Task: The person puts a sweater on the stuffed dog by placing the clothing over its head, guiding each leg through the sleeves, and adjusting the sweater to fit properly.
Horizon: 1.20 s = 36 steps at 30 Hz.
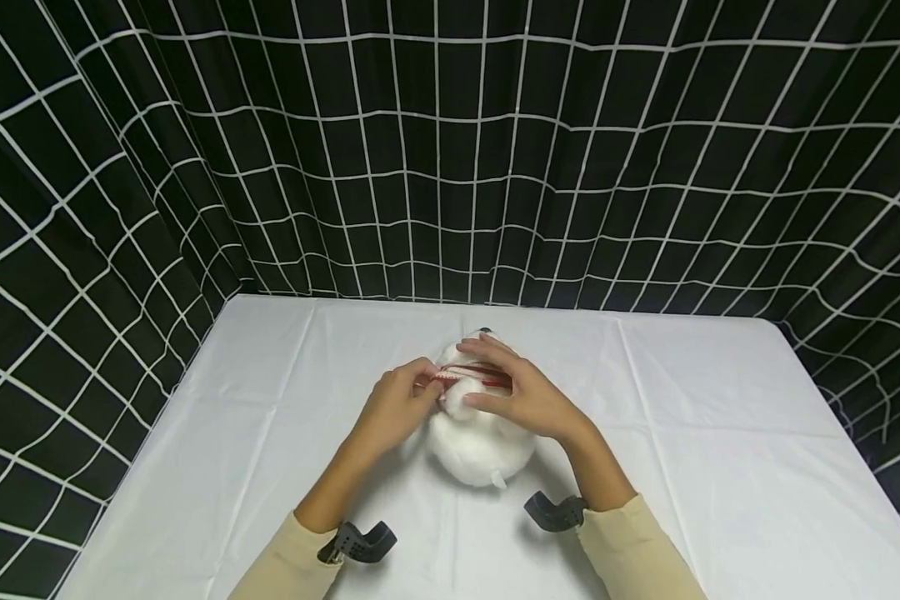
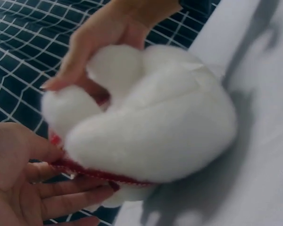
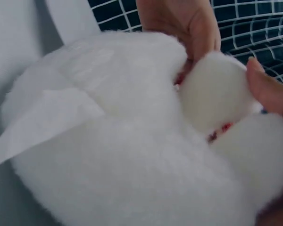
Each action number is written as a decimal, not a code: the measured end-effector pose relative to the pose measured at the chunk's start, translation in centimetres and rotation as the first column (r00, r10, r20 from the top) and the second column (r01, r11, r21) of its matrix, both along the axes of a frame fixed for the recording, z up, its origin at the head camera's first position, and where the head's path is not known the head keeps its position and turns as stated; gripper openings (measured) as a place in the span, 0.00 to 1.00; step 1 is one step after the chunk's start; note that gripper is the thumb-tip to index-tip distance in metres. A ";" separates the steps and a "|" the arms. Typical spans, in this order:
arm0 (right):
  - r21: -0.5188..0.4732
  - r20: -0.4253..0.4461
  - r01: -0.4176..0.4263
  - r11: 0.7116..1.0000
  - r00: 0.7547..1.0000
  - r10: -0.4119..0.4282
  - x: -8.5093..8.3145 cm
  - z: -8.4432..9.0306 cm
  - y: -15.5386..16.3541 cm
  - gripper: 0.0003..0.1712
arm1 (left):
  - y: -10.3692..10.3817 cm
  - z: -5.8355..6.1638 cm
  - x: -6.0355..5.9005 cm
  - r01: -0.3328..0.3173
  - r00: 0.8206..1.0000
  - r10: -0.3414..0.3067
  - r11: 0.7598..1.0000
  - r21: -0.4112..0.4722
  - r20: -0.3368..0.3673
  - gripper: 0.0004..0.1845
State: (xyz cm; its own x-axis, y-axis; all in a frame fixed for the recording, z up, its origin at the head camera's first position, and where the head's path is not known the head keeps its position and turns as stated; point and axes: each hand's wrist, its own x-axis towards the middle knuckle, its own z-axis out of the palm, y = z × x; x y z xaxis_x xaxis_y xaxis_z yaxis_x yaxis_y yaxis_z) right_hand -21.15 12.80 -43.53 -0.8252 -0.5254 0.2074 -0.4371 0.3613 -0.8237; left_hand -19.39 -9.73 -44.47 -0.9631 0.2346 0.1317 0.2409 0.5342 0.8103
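Observation:
A white plush toy [image 1: 480,454] lies on the table with its dark nose [image 1: 486,331] pointing away from me. Around it runs a red-and-white knitted scarf [image 1: 498,377]. My left hand [image 1: 401,404] pinches the scarf's edge between thumb and fingers at the toy's left side; the left wrist view shows the red trim [image 2: 104,175] there. From the right, my right hand [image 1: 536,400] holds the toy, thumb by a round white paw [image 3: 217,92] and fingers reaching over the scarf. Its fingertips are partly hidden in the wrist views.
A white cloth covers the table [image 1: 270,467]. Black curtain with white netting [image 1: 465,150] stands behind and at both sides. A white fabric tag [image 3: 47,120] sticks out from the toy's near end. Dark wrist mounts [image 1: 360,542] sit on both forearms.

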 end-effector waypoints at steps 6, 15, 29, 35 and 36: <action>-0.122 0.148 0.051 0.991 0.988 -0.033 0.0 -0.1 -0.5 0.21 | -0.1 0.5 -0.1 0.047 0.999 -0.048 0.995 0.092 0.002 0.05; -0.044 0.162 0.320 0.946 0.937 -0.309 0.2 -0.3 -2.1 0.31 | 0.1 0.9 -0.2 0.102 0.981 -0.082 0.989 0.109 -0.176 0.04; 0.069 -0.095 0.362 0.930 0.930 -0.355 0.4 -0.6 -3.5 0.19 | -0.5 1.7 0.1 0.125 0.961 -0.121 0.992 0.001 -0.247 0.03; 0.042 -0.049 0.300 0.953 0.953 -0.297 0.5 -0.7 -3.1 0.19 | -0.6 1.5 0.1 0.148 0.967 -0.146 0.989 -0.008 -0.208 0.03; 0.043 -0.049 0.319 0.947 0.947 -0.317 0.5 -0.7 -3.2 0.19 | -0.6 1.5 0.2 0.159 0.964 -0.160 0.987 -0.022 -0.211 0.03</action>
State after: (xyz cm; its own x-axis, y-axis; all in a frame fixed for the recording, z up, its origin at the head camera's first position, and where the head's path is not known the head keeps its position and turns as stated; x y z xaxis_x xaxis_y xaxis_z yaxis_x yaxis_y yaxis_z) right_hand -20.64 9.61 -44.22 -0.9425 -0.2473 0.2247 -0.3254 0.5269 -0.7851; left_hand -19.22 -10.35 -42.95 -0.8633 0.3842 0.3273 0.4893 0.4783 0.7293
